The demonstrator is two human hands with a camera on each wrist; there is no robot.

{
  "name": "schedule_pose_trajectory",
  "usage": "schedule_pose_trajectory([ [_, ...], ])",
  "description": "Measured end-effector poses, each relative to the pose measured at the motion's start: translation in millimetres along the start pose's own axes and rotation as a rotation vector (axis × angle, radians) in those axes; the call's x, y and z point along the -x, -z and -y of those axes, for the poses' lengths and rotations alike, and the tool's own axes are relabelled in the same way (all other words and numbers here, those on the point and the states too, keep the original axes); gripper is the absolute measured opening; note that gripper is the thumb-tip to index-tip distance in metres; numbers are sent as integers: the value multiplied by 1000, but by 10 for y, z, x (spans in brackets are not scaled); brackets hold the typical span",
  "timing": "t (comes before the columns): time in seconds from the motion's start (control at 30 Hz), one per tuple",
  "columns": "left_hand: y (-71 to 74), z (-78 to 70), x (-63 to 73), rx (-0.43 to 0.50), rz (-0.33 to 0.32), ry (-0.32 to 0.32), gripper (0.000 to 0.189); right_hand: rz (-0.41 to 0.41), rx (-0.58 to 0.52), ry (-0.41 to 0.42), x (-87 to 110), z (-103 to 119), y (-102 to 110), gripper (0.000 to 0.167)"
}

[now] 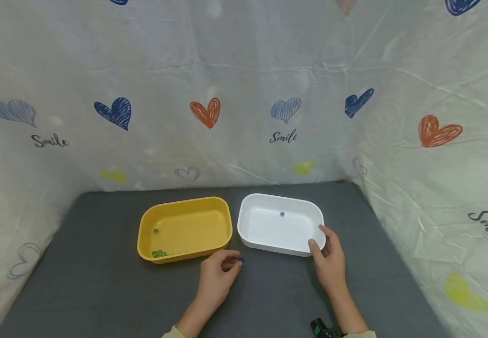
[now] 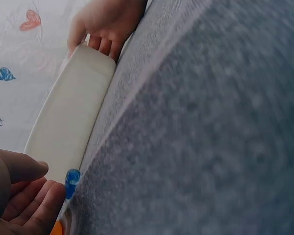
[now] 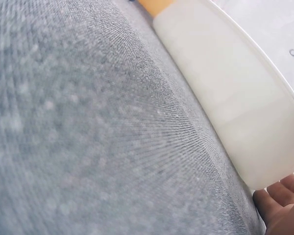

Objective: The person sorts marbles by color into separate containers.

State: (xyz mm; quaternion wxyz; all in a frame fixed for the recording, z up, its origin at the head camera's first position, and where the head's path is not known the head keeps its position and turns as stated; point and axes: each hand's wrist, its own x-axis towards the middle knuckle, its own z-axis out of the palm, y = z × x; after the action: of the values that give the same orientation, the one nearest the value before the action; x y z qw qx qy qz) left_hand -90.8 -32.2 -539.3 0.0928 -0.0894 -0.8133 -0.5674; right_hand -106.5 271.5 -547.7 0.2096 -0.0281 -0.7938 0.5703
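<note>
My left hand is low over the table, in front of the gap between two trays. Blue marbles show right at its fingertips, with thumb and fingers apart in the left wrist view. My right hand grips the near right corner of the white tray, its thumb at the near rim and fingers at the end wall. A single blue marble lies inside that tray. To the left, the yellow tray contains several green marbles, mostly gathered in its near left corner.
Grey cloth covers the table under both trays. A pale sheet printed with hearts hangs behind and along the sides. A black device is at the right wrist.
</note>
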Motion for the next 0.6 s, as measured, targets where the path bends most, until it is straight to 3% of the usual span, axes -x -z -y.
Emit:
schedule_pose_trajectory([
  [0.6,11,132,8,-52,-4,-22,31,4,17,-9,1,-9,4,51],
])
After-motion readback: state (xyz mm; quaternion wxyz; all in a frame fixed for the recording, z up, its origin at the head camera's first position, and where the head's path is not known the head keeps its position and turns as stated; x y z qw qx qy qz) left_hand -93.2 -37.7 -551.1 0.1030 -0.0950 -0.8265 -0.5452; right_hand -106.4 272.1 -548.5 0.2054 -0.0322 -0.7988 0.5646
